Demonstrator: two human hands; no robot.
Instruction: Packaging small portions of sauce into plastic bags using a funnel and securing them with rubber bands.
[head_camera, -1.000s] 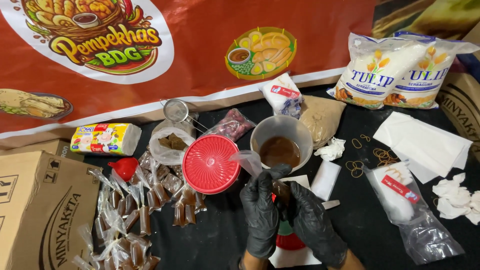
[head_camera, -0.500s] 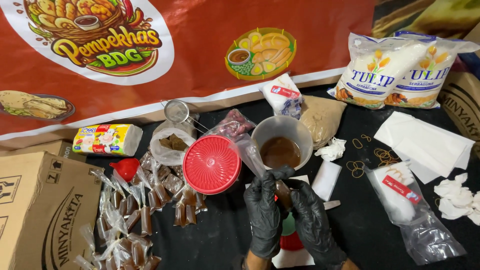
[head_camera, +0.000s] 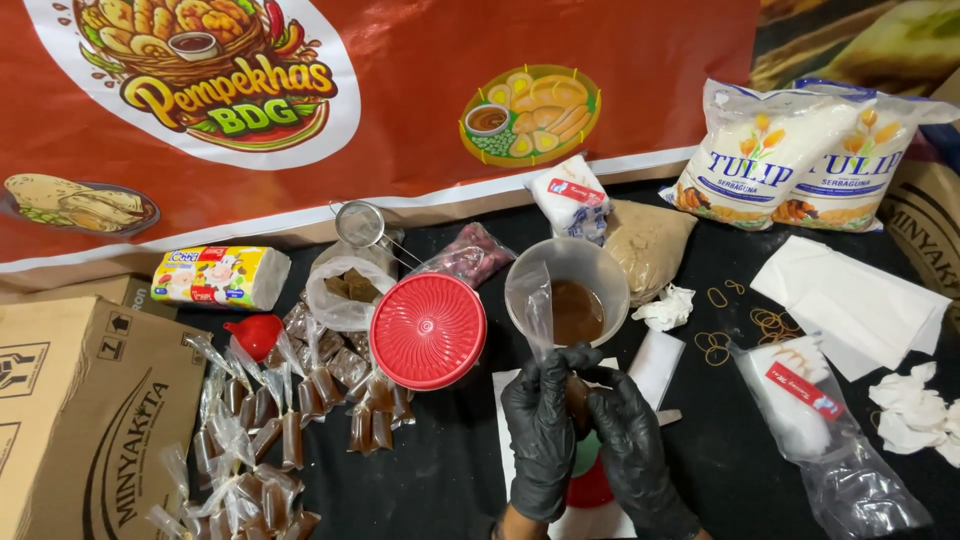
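Both my hands wear black gloves and meet at the bottom middle of the head view. My left hand (head_camera: 541, 430) pinches a small clear plastic pouch (head_camera: 536, 312) whose empty top stands up in front of the bowl. My right hand (head_camera: 632, 448) closes around the pouch's lower end, where brown liquid shows between the fingers. Just behind them stands a clear plastic bowl (head_camera: 592, 263) holding dark brown sauce. A round red lid (head_camera: 427, 330) lies to the bowl's left. Under my hands a red and green thing (head_camera: 587, 472) is mostly hidden.
Several tied pouches of brown sauce (head_camera: 262, 420) lie at the left, beside a cardboard box (head_camera: 85, 420) and a red funnel (head_camera: 255, 335). Rubber bands (head_camera: 745, 325), folded white sheets (head_camera: 855, 300), two flour bags (head_camera: 800, 160), a brown-sugar bag (head_camera: 645, 240) and a strainer (head_camera: 362, 225) surround the bowl.
My hands have shifted slightly right and closer together around the pouch, whose top now stands more upright. Nothing else on the table has moved.
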